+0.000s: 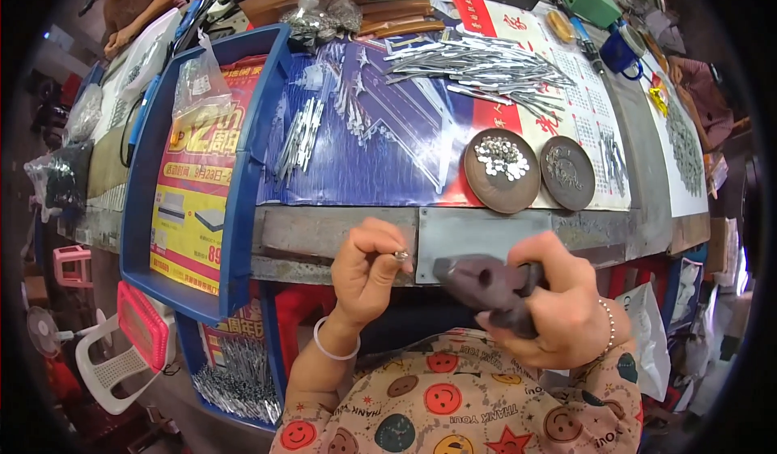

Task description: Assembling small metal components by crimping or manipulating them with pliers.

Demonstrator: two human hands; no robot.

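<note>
My left hand (364, 276) pinches a small round metal piece (401, 255) between thumb and fingertips, just in front of the table edge. In my right hand (558, 304) is a dark pliers-like tool (477, 282), its blunt head pointing left toward the small piece but apart from it; my fingers wrap its handles. A flat grey metal plate (453, 227) lies at the table edge beyond both hands. Past it, a brown dish (486, 195) bears small shiny discs (502, 159). Beside that stands a smaller brown dish (576, 199) with fine thin pieces in it.
Slim metal strips (486, 65) lie piled at the back, with a smaller bunch (301, 138) at left. A blue tray (133, 211) lined with printed paper overhangs the left edge; a lower bin holds more strips (235, 381). A blue mug (622, 49) stands back right. Other people sit beyond.
</note>
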